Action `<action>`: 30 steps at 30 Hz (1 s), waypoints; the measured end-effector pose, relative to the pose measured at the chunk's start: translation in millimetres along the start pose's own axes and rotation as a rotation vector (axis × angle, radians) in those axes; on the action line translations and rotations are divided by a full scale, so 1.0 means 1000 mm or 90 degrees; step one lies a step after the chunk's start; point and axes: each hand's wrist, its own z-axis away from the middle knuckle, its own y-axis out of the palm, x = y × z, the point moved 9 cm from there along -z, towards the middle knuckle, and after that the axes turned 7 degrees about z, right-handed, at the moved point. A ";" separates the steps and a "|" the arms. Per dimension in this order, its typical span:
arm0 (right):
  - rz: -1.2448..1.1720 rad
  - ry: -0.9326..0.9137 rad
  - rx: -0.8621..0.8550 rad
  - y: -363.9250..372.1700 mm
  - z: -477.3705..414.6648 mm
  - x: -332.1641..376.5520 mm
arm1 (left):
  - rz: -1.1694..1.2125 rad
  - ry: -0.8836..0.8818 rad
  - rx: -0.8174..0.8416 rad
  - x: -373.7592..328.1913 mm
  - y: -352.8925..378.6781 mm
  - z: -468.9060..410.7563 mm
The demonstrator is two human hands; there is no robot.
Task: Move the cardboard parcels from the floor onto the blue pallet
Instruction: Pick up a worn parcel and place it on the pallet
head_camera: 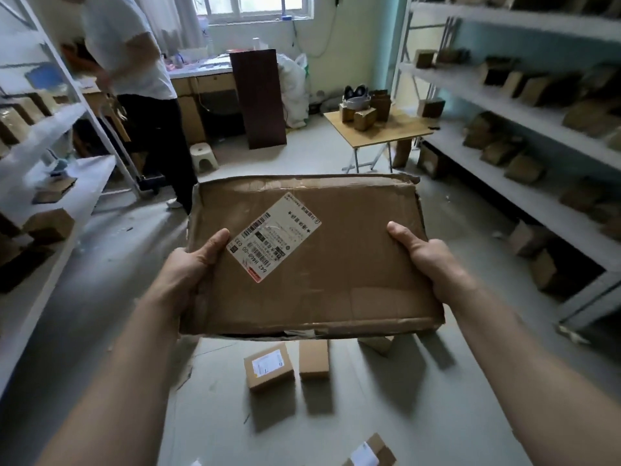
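Note:
A large flat cardboard parcel [336,264] with a white shipping label is held level in front of me, above the floor. My left hand [191,264] grips its left edge with the thumb on top. On the opposite edge my right hand [426,260] holds it the same way. Below it, on the grey floor, lie small parcels: one with a label [268,366], a plain one [313,359] beside it, another partly hidden under the big parcel [376,344], and one at the bottom edge [369,454]. No blue pallet is in view.
White shelving with small boxes runs along the right [524,203] and the left [50,196]. A person in a white shirt [141,95] stands at the back left. Ahead are a folding table [376,129] with boxes, a dark board [258,99], a small stool [203,156].

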 end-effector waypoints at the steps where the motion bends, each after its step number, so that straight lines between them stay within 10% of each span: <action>1: -0.002 0.001 -0.016 -0.010 0.006 -0.002 | 0.003 0.004 0.011 -0.001 0.008 0.000; 30: -0.196 0.134 -0.469 -0.497 0.183 -0.226 | -0.215 0.088 0.453 0.039 0.538 0.227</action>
